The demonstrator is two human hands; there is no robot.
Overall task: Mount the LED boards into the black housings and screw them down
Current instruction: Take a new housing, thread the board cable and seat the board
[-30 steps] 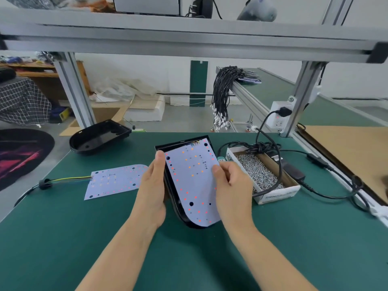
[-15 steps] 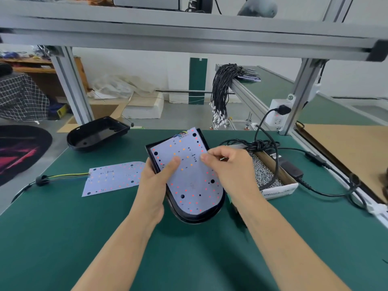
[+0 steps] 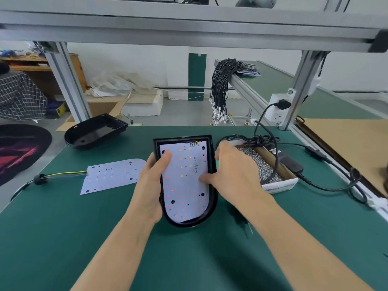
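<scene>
Over on the left of the green desk [image 3: 63, 238] a spare black housing [image 3: 95, 134] sits empty near the far edge, and nearer lies a second LED board [image 3: 113, 175], flat, its coloured wires trailing left. In the middle, the left hand [image 3: 150, 190] grips the working housing [image 3: 212, 164] by its left wall, thumb pressed on the LED board [image 3: 184, 185] lying inside it. The right hand [image 3: 235, 175] wraps the right wall, thumb pressing the board down. That board looks thin, light and a bit flexible, so I'd handle it by the edges, clear of the LEDs. To the right stands a box of screws [image 3: 279, 183], a black cable [image 3: 275, 156] draped across it.
</scene>
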